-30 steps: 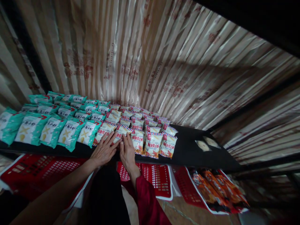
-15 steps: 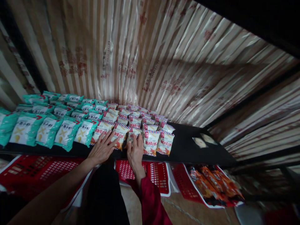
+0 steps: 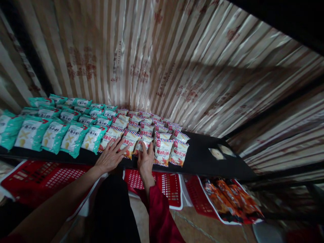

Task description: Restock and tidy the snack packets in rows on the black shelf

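White snack packets [image 3: 163,152] with red print and striped top edges stand in rows on a black shelf [image 3: 197,162]. My left hand [image 3: 110,158] lies with fingers stretched and slightly apart against the fronts of two front-row packets at the left of this group. My right hand [image 3: 145,162] has its fingers and thumb on the lower part of the middle front packet [image 3: 144,140], which it grips; the hand covers that packet's lower front. Teal and white snack packets [image 3: 73,136] stand in rows just left of the white ones.
Under the shelf are red plastic baskets [image 3: 180,189], one holding orange packets [image 3: 235,199]. Two small pale flat items [image 3: 216,154] lie at the shelf's right. A striped, pleated curtain [image 3: 152,67] hangs behind; a dark post [image 3: 30,50] stands left.
My right hand's fingers have bent a little and its thumb now shows at the middle packet's left side. My left hand stays almost in place. The view has shifted slightly.
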Motion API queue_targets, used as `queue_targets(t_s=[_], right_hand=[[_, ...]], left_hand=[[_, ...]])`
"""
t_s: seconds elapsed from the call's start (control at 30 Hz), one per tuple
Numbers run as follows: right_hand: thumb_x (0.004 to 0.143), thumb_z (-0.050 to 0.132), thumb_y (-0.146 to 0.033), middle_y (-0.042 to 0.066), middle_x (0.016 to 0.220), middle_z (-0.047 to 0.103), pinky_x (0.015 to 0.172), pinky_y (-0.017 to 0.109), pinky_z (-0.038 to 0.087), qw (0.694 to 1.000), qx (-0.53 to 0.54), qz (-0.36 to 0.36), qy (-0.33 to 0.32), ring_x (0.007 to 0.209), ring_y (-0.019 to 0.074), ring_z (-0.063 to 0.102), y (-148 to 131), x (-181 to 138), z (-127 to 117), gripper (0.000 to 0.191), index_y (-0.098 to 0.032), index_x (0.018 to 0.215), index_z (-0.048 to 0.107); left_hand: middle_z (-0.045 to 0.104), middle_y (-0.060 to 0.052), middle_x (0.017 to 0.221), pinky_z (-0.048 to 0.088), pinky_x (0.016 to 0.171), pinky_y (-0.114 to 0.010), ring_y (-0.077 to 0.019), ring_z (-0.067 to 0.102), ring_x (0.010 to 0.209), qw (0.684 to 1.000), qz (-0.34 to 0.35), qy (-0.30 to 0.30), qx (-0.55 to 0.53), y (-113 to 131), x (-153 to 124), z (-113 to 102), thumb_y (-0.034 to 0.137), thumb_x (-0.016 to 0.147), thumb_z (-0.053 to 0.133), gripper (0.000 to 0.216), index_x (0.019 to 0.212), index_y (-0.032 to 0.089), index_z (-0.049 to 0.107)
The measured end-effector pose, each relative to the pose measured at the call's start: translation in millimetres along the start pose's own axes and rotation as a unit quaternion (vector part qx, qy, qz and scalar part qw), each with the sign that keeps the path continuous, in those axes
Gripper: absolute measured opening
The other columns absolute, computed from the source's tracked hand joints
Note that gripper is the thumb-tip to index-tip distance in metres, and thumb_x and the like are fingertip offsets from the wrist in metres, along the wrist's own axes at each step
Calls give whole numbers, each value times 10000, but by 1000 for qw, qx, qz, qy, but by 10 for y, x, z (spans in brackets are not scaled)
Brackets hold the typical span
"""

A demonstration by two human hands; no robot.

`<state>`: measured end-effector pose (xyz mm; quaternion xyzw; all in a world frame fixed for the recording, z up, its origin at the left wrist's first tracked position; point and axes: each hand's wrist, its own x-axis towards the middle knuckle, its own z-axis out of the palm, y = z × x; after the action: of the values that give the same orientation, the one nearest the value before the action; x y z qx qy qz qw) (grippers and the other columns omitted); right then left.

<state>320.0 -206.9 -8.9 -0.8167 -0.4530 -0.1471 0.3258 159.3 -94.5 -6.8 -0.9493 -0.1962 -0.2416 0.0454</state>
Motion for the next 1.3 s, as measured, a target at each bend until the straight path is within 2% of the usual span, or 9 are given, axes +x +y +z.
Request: queue_targets(t_s=[0.17,0.27,0.4,0.63,0.73,0.87,1.0,1.13,1.3], right_hand=[[905,479,-220,161,1480,326,963,497,432,1000,10,-18,-4,1277,318,422,7,-24,-13,432,-261,1332,524],[907,476,-231,147,1502,296,987,521,411,999,14,-31,4,1334,322,352,30,-37,-51,433,-259,1337,515],[913,445,-224,165,1532,233,1030,547,367,998,20,-55,2,1402,321,238,58,-10,-97,458,-206,1370,468],[917,419,-205,207,1518,255,1060,519,363,996,46,-73,-25,1408,310,248,95,16,-149,459,-134,1370,454],[931,394,-197,190,1525,255,1072,515,359,992,72,-100,-5,1421,286,226,152,23,-279,448,-143,1374,440],[942,377,-189,171,1514,291,1089,524,335,989,81,-111,53,1429,258,205,363,16,-517,452,-162,1393,398],[949,380,-231,187,1518,269,1074,558,328,991,62,-74,88,1423,277,211,694,-61,-618,478,-165,1421,347],[952,376,-274,208,1515,259,1042,584,340,996,40,-28,80,1415,301,223,940,-171,-593,497,-157,1432,323],[945,396,-279,207,1518,254,1039,538,362,998,36,-13,52,1398,297,262,1033,-226,-586,477,-139,1401,384]], left_hand=[[234,-24,1555,160,1151,-492,-259,161,1438,1000,-5,4,-5,6,-1,11,382,927,456,497,1416,336,380],[238,-24,1554,167,1150,-486,-257,167,1437,1000,0,11,-3,9,-3,18,387,927,460,488,1408,339,393],[260,-11,1546,130,1156,-505,-252,176,1435,1000,-4,18,4,19,-15,29,399,925,458,479,1399,354,403],[290,-25,1534,116,1155,-524,-260,150,1441,999,-5,40,15,33,-29,39,438,928,426,473,1387,322,432],[289,-36,1534,134,1155,-513,-266,158,1438,999,-15,38,13,37,-27,45,446,926,416,470,1370,297,463],[314,-47,1523,164,1149,-514,-278,167,1436,999,-25,38,-4,44,-29,48,453,923,410,474,1359,282,482],[325,-56,1517,187,1149,-503,-278,189,1430,999,-21,45,-10,44,-28,49,466,908,435,497,1366,278,475],[317,-53,1521,202,1143,-509,-286,202,1425,998,-14,51,-16,55,-20,39,448,895,460,510,1380,291,450],[315,-50,1523,210,1140,-517,-286,203,1425,998,-16,50,-28,77,-17,11,430,891,475,526,1398,304,418]])
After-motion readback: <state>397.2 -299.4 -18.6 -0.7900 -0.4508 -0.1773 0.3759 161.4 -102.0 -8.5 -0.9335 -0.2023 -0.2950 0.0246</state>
